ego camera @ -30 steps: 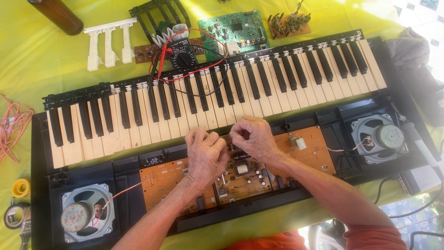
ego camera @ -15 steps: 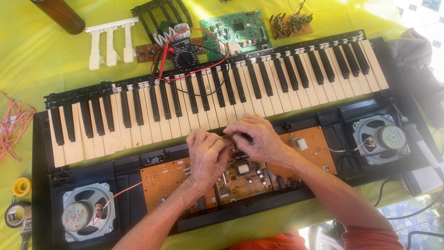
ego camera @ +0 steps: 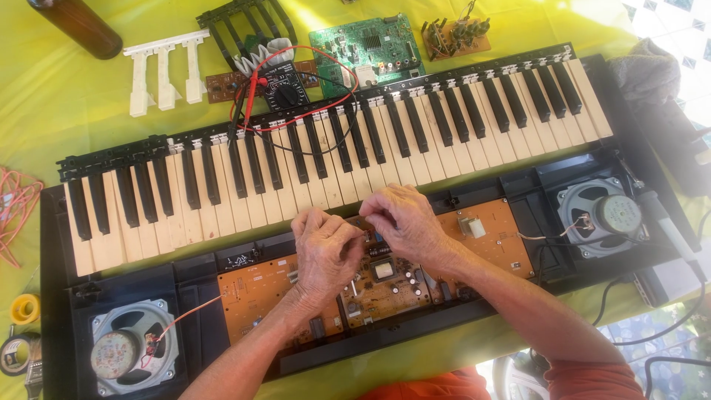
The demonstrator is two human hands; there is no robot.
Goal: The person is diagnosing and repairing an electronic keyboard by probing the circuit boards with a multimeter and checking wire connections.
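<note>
Currently your hands meet over the orange board (ego camera: 474, 244), which lies in the opened black case (ego camera: 52, 296) just below the keys (ego camera: 333, 170), at about mid-length of the keyboard. Your left hand (ego camera: 326, 248) is curled almost into a fist, fingertips pressed together at the board's upper edge. Your right hand (ego camera: 404, 218) is likewise bent, fingers pinched towards the left ones. Something small sits between the two sets of fingertips; you cannot tell what it is, nor which hand has it. Both wrists rest across the board's components.

Outward: one speaker (ego camera: 122, 355) sits in the case's near-left corner with a thin red wire running to the board; a second speaker (ego camera: 600, 215) sits at the right end, also wired.

Beyond the keys, on the yellow-covered table (ego camera: 44, 96): a black meter (ego camera: 285, 85) with red and black leads looping over the keys, a green board (ego camera: 366, 44), a small brown board (ego camera: 453, 35), loose white keys (ego camera: 159, 70), a black key frame (ego camera: 244, 22) and a brown bottle (ego camera: 78, 26). Tape rolls (ego camera: 22, 311) lie at far left, a grey cloth (ego camera: 644, 70) at far right.
</note>
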